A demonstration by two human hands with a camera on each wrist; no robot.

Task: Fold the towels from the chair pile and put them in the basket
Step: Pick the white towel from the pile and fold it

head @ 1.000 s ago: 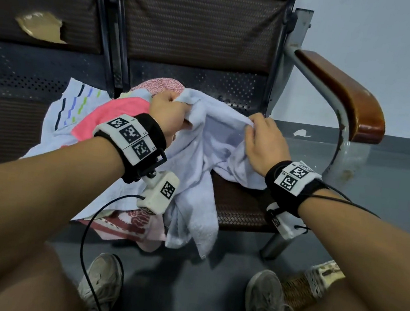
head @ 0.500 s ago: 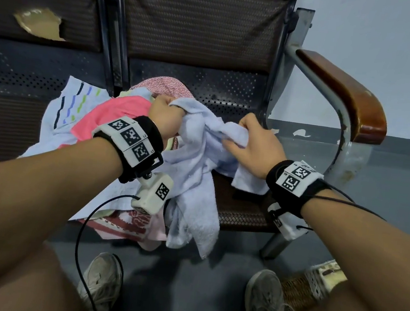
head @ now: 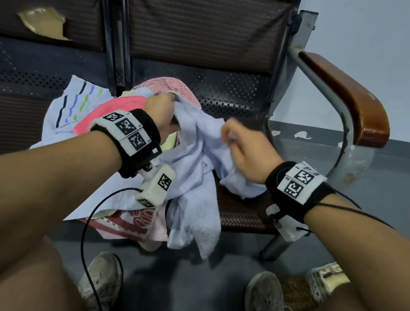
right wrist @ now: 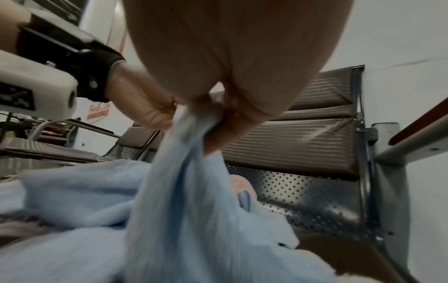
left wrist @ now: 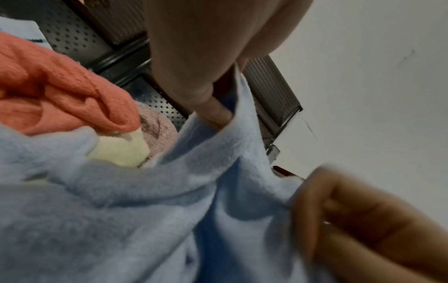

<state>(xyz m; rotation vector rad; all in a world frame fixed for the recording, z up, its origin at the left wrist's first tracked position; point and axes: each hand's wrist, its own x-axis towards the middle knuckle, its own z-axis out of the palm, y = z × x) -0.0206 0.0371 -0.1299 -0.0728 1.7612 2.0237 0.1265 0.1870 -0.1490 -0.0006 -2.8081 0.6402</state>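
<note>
Left hand (head: pixel 161 110) grips the blue towel's (head: pixel 197 170) top edge over the pile while the right hand (head: pixel 244 148), having slid in closer along that edge, pinches it, so spreading is underway: about six towels visible, one basket (head: pixel 317 285) below the right wrist.

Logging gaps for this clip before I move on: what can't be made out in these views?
- Basket: head view, only a corner shows past the right knee; contents hidden.
- Right hand: blurred in head and left wrist views, so its fingers on the blue towel are unclear there.
- Left hand: fingers buried in towel folds.
- Lower towels in the pile: covered by the blue towel and left arm.
</note>
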